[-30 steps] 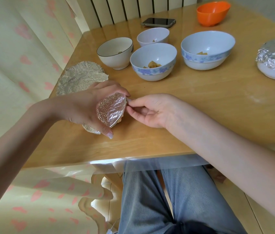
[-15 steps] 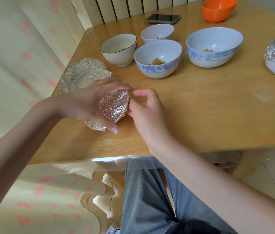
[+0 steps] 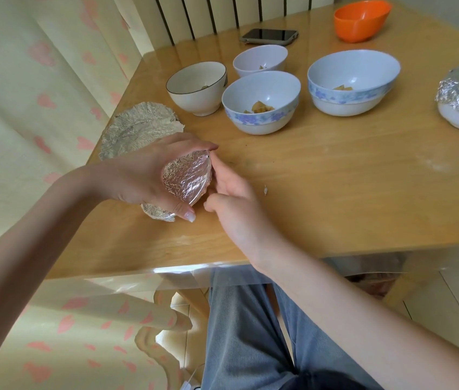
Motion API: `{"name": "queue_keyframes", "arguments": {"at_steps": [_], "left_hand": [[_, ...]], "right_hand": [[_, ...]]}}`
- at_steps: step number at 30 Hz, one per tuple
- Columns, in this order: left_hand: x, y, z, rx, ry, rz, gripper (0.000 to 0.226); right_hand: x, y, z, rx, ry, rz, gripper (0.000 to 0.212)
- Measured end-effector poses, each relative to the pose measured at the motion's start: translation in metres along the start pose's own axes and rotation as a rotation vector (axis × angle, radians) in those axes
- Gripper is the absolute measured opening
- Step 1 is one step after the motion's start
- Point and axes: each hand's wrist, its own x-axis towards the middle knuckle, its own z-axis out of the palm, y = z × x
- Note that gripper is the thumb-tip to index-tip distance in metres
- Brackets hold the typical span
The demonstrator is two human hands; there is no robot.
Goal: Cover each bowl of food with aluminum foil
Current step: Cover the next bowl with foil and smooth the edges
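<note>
Where the right hand pinched earlier, fingers now flat against foil-wrapped bowl.

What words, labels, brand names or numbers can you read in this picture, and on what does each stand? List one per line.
None can be read.
The phone lies with a dark, blank screen.
The blue-banded bowls carry a flower pattern only, no lettering.
The foil in the left hand is plain and crinkled.

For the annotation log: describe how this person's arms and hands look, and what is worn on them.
Both forearms are bare up to the picture's edge: no sleeves, watch, bracelets or rings in view, and no gloves. The left hand has a longish, pale, square-tipped thumbnail. The right hand shows no nails from this angle. Blue jeans cover the lap below the table.
</note>
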Motion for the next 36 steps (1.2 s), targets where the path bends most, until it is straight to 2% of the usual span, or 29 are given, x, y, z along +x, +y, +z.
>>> {"name": "queue_keyframes", "arguments": {"at_steps": [4,9,11,14,18,24,29,34,36], "left_hand": [[-0.001,-0.001,0.001,0.008,0.014,0.004,0.102],[-0.005,-0.004,0.001,-0.067,0.041,-0.019,0.103],[-0.007,-0.006,-0.001,-0.079,0.052,-0.043,0.101],[-0.009,-0.010,-0.002,-0.141,0.064,-0.077,0.098],[-0.010,-0.012,-0.001,-0.149,0.059,-0.071,0.094],[-0.007,-0.009,-0.003,-0.119,0.035,-0.079,0.093],[-0.006,-0.006,-0.005,-0.131,0.034,-0.079,0.092],[-0.009,-0.010,-0.004,-0.154,0.049,-0.075,0.088],[-0.009,-0.009,-0.005,-0.129,0.037,-0.079,0.090]], "right_hand": [[0.002,-0.003,-0.001,0.158,-0.001,0.036,0.076],[0.004,-0.005,-0.006,0.526,-0.062,0.098,0.067],[0.006,-0.001,-0.011,0.370,0.039,0.072,0.061],[0.014,0.012,-0.016,-0.071,0.245,-0.066,0.041],[0.028,0.016,-0.009,-0.198,0.318,-0.209,0.013],[0.035,0.017,0.004,-0.232,0.397,-0.353,0.005],[0.034,0.016,0.005,-0.403,0.454,-0.408,0.005],[0.027,0.023,0.002,-0.588,0.363,-0.345,0.009],[0.027,0.019,-0.008,-0.705,0.359,-0.379,0.013]]}}
